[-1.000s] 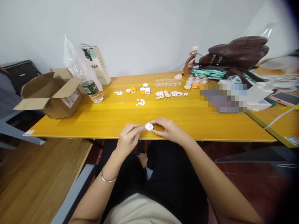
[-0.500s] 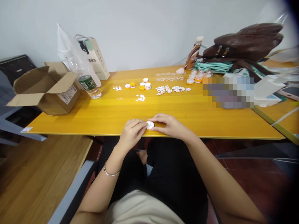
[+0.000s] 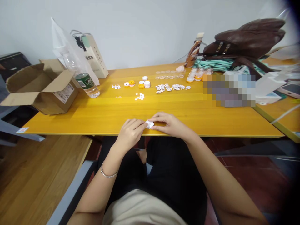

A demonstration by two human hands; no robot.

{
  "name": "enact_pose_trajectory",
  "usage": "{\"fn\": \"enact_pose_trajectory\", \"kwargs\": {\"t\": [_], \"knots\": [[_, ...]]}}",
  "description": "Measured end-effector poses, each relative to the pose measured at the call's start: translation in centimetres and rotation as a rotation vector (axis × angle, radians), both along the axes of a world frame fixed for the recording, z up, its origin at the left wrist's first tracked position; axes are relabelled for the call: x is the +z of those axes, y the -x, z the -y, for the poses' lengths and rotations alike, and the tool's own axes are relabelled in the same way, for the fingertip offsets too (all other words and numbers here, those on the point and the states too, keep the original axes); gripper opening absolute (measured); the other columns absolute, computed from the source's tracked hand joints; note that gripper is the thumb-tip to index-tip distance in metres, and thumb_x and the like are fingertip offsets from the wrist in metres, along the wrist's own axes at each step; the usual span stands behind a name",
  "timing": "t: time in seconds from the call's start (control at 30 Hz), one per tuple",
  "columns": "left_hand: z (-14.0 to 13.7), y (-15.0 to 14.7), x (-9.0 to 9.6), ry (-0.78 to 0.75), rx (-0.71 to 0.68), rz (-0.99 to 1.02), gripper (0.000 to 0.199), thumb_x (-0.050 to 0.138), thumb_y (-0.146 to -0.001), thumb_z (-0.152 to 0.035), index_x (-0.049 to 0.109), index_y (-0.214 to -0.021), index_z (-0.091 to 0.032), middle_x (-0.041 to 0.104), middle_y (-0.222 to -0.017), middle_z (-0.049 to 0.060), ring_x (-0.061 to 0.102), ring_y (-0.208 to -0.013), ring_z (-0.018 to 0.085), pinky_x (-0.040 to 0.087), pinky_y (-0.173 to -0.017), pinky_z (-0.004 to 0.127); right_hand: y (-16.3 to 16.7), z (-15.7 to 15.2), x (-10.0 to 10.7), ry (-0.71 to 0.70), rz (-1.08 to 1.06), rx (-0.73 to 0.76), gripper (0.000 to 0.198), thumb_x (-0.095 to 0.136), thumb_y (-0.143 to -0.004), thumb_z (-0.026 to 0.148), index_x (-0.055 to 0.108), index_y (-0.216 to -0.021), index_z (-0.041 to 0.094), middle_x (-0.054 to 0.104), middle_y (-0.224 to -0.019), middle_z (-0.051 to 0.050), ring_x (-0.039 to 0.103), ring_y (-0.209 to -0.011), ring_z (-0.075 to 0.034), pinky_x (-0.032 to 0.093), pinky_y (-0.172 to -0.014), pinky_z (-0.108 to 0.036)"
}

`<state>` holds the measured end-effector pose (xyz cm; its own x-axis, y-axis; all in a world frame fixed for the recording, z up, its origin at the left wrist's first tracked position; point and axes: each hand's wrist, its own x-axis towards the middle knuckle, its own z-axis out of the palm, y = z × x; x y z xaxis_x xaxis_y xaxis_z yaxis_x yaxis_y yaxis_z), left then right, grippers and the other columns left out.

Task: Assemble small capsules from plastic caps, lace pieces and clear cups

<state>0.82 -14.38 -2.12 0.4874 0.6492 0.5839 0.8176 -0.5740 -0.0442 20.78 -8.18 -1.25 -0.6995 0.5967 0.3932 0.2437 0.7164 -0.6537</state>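
Near the front edge of the yellow table is a small round white plastic part. My right hand grips it from the right, thumb on the near side and fingers on the far side. From the left, my left hand has its fingertips pressed together at the part's left side; whether they pinch a smaller piece is hidden. Beyond the hands lie small white discs, white pegs, white and orange round caps and white openwork pieces.
Left stand an open cardboard box, a water bottle and a paper bag. Clear round covers lie in rows at the back. A brown drink bottle, brown leather bag and orange-based clear containers are right.
My left hand has shifted slightly and its fingers now lie flatter over the white part's left side. My right hand keeps its hold. The whole view has moved a little.
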Motion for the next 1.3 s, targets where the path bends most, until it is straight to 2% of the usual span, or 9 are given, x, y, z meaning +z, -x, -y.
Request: {"fn": "enact_pose_trajectory", "kwargs": {"t": [0.3, 0.53, 0.7, 0.83, 0.93, 1.03, 1.13, 1.2, 1.3], "knots": [[0.0, 0.0, -0.8, 0.065, -0.028, 0.213, 0.022, 0.043, -0.089, -0.018, 0.060, -0.103, -0.020, 0.065, -0.095, 0.007, 0.058, -0.084, 0.016, 0.045, -0.074, 0.031, 0.0, -0.1, -0.1, -0.015, 0.001, 0.001, 0.025, 0.059, -0.080, 0.029, 0.066, -0.103, 0.023, 0.065, -0.094, -0.005, 0.060, -0.088, -0.018, 0.047, -0.083, -0.032], [0.3, 0.1, -0.7, 0.095, -0.055, 0.228, 0.019, 0.053, -0.084, -0.022, 0.062, -0.100, -0.020, 0.064, -0.097, 0.007, 0.057, -0.088, 0.017, 0.045, -0.076, 0.032, -0.1, -0.1, -0.1, -0.033, -0.015, -0.002, 0.023, 0.061, -0.079, 0.028, 0.067, -0.101, 0.022, 0.067, -0.090, -0.005, 0.060, -0.086, -0.017, 0.047, -0.080, -0.031], [0.6, -0.1, -0.1, 0.178, -0.043, 0.245, 0.020, 0.051, -0.084, -0.024, 0.063, -0.100, -0.021, 0.063, -0.099, 0.007, 0.058, -0.090, 0.018, 0.045, -0.078, 0.034, 0.0, 0.0, -0.1, -0.036, -0.023, -0.003, 0.022, 0.060, -0.079, 0.028, 0.067, -0.100, 0.023, 0.067, -0.090, -0.004, 0.060, -0.086, -0.017, 0.047, -0.080, -0.031], [0.3, 0.4, 1.5, 0.272, -0.053, 0.328, 0.024, 0.048, -0.086, -0.024, 0.060, -0.107, -0.020, 0.062, -0.100, 0.008, 0.058, -0.092, 0.018, 0.046, -0.083, 0.034, 0.0, 0.0, 0.0, -0.041, -0.008, -0.002, 0.022, 0.059, -0.080, 0.029, 0.066, -0.100, 0.022, 0.067, -0.092, -0.005, 0.060, -0.087, -0.018, 0.047, -0.081, -0.033], [-2.1, 1.5, 3.3, 0.223, 0.070, 0.287, 0.027, 0.047, -0.085, -0.023, 0.057, -0.110, -0.016, 0.061, -0.100, 0.009, 0.057, -0.094, 0.020, 0.046, -0.086, 0.036, 0.0, 0.1, 0.1, -0.061, -0.003, -0.035, 0.022, 0.060, -0.079, 0.027, 0.066, -0.099, 0.020, 0.067, -0.091, -0.006, 0.060, -0.086, -0.019, 0.047, -0.081, -0.033], [-6.3, 2.6, 4.7, 0.265, 0.236, 0.177, 0.026, 0.050, -0.082, -0.021, 0.059, -0.104, -0.012, 0.061, -0.097, 0.011, 0.058, -0.088, 0.020, 0.045, -0.084, 0.036, 0.2, 0.2, 0.1, -0.080, -0.007, -0.076, 0.022, 0.061, -0.078, 0.026, 0.066, -0.098, 0.018, 0.067, -0.090, -0.007, 0.060, -0.085, -0.019, 0.048, -0.080, -0.033], [-10.7, 3.1, 4.7, 0.459, 0.361, 0.196, 0.025, 0.056, -0.078, -0.022, 0.061, -0.099, -0.011, 0.063, -0.095, 0.012, 0.059, -0.086, 0.020, 0.045, -0.080, 0.033, 0.2, 0.2, 0.0, -0.095, -0.005, -0.098, 0.022, 0.060, -0.078, 0.027, 0.065, -0.098, 0.019, 0.067, -0.092, -0.007, 0.060, -0.087, -0.020, 0.047, -0.081, -0.034], [-12.9, 3.1, 4.3, 0.514, 0.387, 0.205, 0.022, 0.060, -0.075, -0.023, 0.063, -0.092, -0.010, 0.066, -0.089, 0.011, 0.060, -0.080, 0.019, 0.047, -0.074, 0.030, 0.2, 0.1, 0.0, -0.102, 0.007, -0.096, 0.022, 0.060, -0.079, 0.027, 0.065, -0.099, 0.019, 0.066, -0.093, -0.007, 0.060, -0.088, -0.020, 0.047, -0.082, -0.034], [-14.8, 2.9, 3.7, 0.550, 0.398, 0.197, 0.017, 0.063, -0.071, -0.023, 0.064, -0.083, -0.011, 0.067, -0.082, 0.010, 0.061, -0.073, 0.018, 0.046, -0.067, 0.027, 0.1, 0.1, 0.0, -0.106, 0.021, -0.085, 0.023, 0.059, -0.079, 0.026, 0.064, -0.100, 0.018, 0.066, -0.093, -0.008, 0.059, -0.089, -0.019, 0.047, -0.083, -0.034]]}}
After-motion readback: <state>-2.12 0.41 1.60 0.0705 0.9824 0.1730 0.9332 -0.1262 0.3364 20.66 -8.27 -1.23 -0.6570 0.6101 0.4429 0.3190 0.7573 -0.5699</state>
